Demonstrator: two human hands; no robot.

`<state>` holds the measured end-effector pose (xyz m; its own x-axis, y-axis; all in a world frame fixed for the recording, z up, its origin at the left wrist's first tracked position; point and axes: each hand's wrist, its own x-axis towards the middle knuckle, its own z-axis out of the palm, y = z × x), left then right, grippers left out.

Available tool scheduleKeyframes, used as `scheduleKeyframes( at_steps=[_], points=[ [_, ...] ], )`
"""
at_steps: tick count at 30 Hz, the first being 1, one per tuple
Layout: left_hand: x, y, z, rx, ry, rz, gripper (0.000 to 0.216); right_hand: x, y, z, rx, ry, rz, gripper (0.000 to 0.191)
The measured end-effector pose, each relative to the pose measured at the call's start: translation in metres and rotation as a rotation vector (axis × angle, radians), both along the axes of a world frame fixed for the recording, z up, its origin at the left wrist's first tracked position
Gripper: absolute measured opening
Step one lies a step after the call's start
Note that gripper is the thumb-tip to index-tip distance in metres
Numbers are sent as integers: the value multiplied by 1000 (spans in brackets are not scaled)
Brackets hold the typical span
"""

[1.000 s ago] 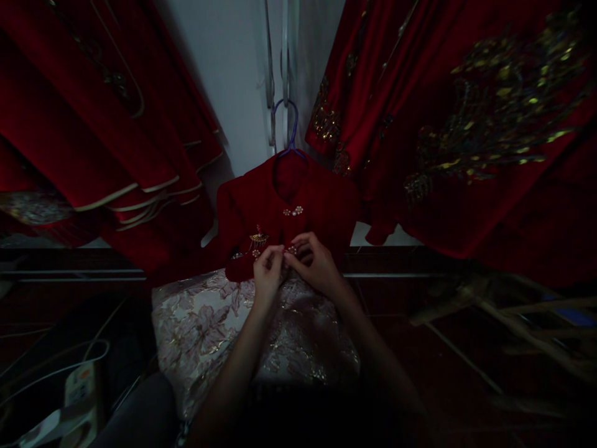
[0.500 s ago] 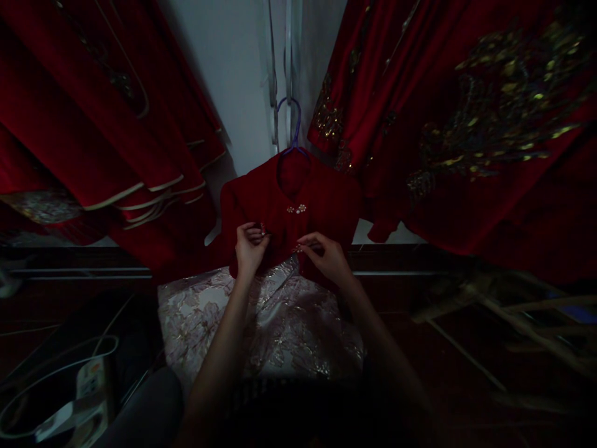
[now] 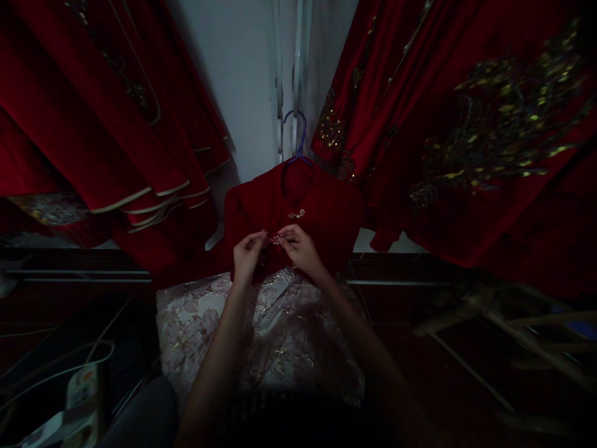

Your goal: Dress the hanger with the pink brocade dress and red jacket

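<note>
A small red jacket (image 3: 326, 202) with long sleeves hangs from a purple hanger (image 3: 301, 134) in front of me. Its upper front carries a pale jewelled clasp (image 3: 296, 214). Just below, my left hand (image 3: 248, 254) pinches one side of a second jewelled clasp (image 3: 275, 239) at the jacket's front opening. From the other side my right hand (image 3: 301, 249) pinches the same clasp between thumb and fingertips. My two hands almost meet there. Fingers and dim light hide whether the clasp's halves are joined. Under the jacket spreads a shiny, pale floral skirt (image 3: 196, 330).
Red garments with gold trim (image 3: 116, 143) hang at the left. More red clothing with gold sequin work (image 3: 508, 118) hangs at the right. A power strip (image 3: 84, 398) with white cables lies lower left. Wooden bars (image 3: 504, 323) stand at lower right.
My right hand has moved left and slightly up, bringing its side of the clasp close to my left hand. My left hand has shifted slightly down. The view has tilted a little.
</note>
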<state>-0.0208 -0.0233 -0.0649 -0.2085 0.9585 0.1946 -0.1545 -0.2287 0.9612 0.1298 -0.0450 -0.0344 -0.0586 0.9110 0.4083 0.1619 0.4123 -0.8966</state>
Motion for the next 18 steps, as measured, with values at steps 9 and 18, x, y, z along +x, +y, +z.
scheduleKeyframes(
  at_steps=[9,18],
  points=[
    [-10,-5,2,-45,-81,-69,47,-23,5,-11,79,-45,-168,5],
    [-12,-9,19,-52,86,-139,44,-28,6,-14,127,-84,-183,16]
  ],
)
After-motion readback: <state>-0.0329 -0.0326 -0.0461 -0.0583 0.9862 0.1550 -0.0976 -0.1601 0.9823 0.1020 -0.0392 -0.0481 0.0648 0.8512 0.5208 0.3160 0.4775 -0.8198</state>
